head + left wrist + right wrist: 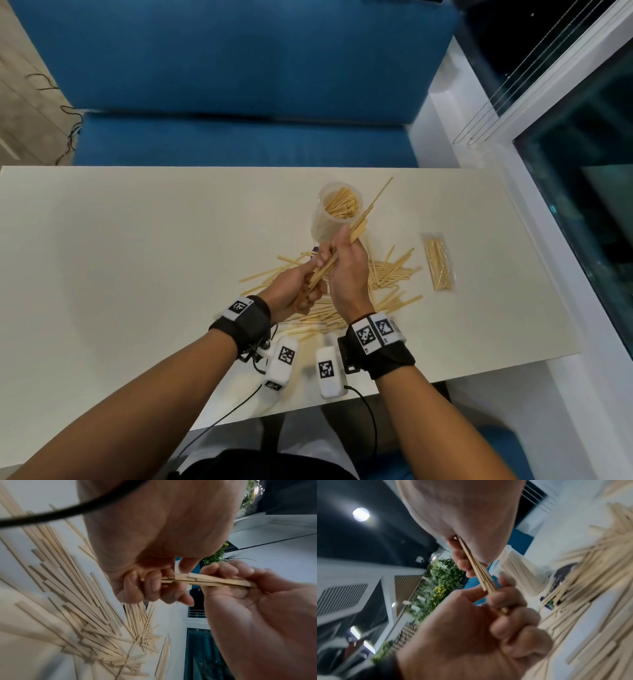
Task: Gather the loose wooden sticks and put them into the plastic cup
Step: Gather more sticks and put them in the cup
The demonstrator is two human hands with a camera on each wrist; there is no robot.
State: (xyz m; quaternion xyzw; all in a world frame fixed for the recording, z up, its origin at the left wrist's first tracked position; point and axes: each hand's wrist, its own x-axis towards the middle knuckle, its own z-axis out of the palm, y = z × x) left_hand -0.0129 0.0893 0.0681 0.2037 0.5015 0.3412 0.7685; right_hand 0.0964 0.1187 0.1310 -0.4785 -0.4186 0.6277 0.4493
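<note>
From the head view, both hands met above the scatter of loose sticks (387, 274) on the counter (137, 257), sharing one bundle of sticks (359, 222). The left hand (291, 291) curled round the bundle's near, lower end; the right hand (349, 267) closed round its middle. The bundle's long axis ran from about 7 o'clock up to 1 o'clock, its far tips reaching past the right side of the plastic cup (334, 212), which stood at 12 o'clock from the right hand, just beyond it, already partly filled. A sealed packet of sticks (440, 265) lay well apart at 3 o'clock. The right hand was the nearer to the cup, so the drop probably fell to it, with the tips needing to swing toward 11 o'clock and stand steeper to clear the rim. In the left wrist view, the left hand's fingers (228, 569) pinched one end of the bundle while the right hand gripped the other, the loose pile spread below at 8 o'clock. In the right wrist view, the right hand's fingers (462, 562) wrapped the bundle near 12 o'clock, and the cup showed blurred at 2 o'clock.
</note>
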